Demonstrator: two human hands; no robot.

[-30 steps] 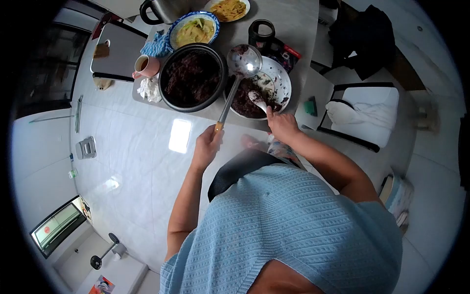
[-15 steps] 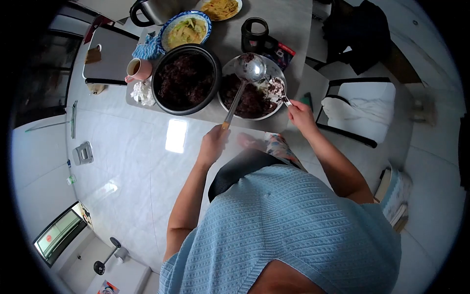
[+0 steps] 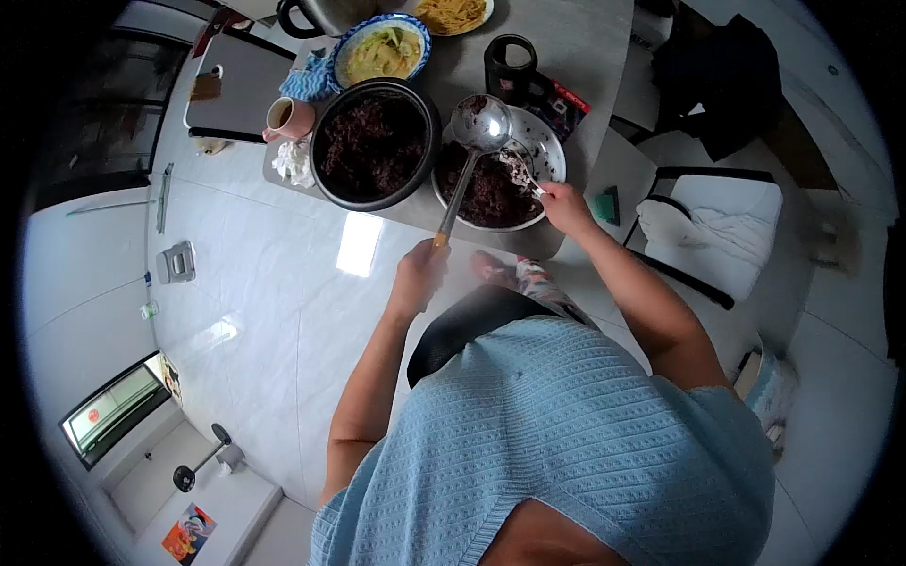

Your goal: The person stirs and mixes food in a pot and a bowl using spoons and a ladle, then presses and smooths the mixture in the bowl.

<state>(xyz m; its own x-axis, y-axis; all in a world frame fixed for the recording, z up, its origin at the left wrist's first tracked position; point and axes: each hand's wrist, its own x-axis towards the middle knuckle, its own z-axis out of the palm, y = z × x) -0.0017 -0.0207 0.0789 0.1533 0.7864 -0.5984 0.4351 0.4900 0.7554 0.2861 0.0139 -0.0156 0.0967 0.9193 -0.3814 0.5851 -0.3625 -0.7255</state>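
My left hand [image 3: 420,279] is closed around the wooden handle of a metal ladle [image 3: 461,189]. The ladle's shiny bowl lies over the upper left part of a white dish [image 3: 555,156] that holds dark purple rice [image 3: 491,196]. With closed fingers, my right hand [image 3: 567,209] grips a white spoon [image 3: 525,179] at the dish's right side, its head down among the rice. Left of the dish stands a black pot [image 3: 318,170] filled with more dark rice [image 3: 375,141].
Behind the pot are a blue-rimmed bowl of food [image 3: 381,52], a plate of yellow strips [image 3: 453,14] and a kettle [image 3: 330,13]. A pink cup [image 3: 291,118] stands left, a black mug [image 3: 511,68] behind the dish. A chair [image 3: 727,222] is at the right.
The spoon has gone from the rice to the dish's right side, then back inward with rice at its head. The ladle stays over the dish. The whole view has shifted slightly.
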